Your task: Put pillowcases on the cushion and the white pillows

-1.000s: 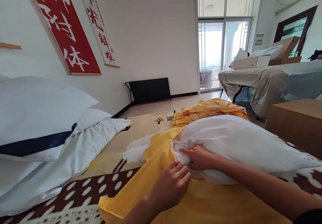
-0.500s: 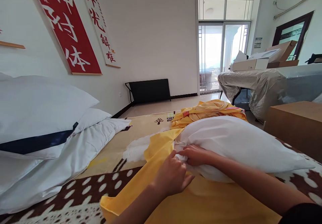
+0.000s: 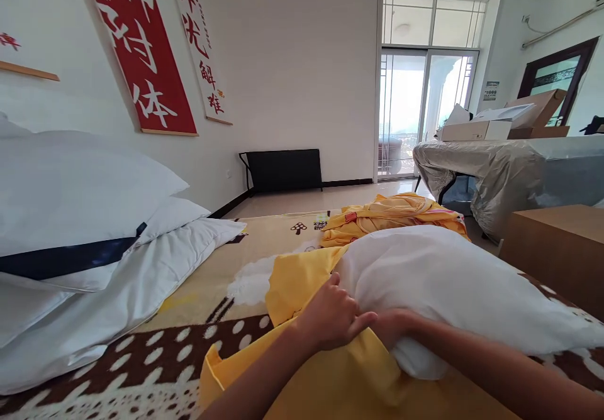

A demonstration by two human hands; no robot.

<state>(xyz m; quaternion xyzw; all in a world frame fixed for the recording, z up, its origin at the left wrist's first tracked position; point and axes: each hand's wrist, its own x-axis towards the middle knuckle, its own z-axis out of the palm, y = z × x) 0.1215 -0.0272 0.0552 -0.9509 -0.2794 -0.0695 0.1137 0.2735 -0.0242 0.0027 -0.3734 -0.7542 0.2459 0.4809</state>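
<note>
A white pillow (image 3: 453,288) lies on its side across a yellow pillowcase (image 3: 302,281) spread on the bed. My left hand (image 3: 333,313) is closed on the pillowcase's edge at the pillow's near left end, thumb sticking out to the right. Close beside it, my right hand (image 3: 394,326) presses into that same end of the pillow and grips it. The right fingertips are hidden behind my left thumb and a fold of yellow cloth. Yellow fabric drapes below both wrists.
White pillows (image 3: 85,187) with a navy band are stacked on the left. Behind the pillow lies a crumpled yellow cloth (image 3: 391,215). A patterned blanket (image 3: 189,344) covers the bed. A brown box (image 3: 557,237) and a plastic-covered table (image 3: 491,162) stand at right.
My right hand has pushed the pillow's end down and right, and its fingers have gone out of sight by the yellow cloth. The left hand has risen slightly.
</note>
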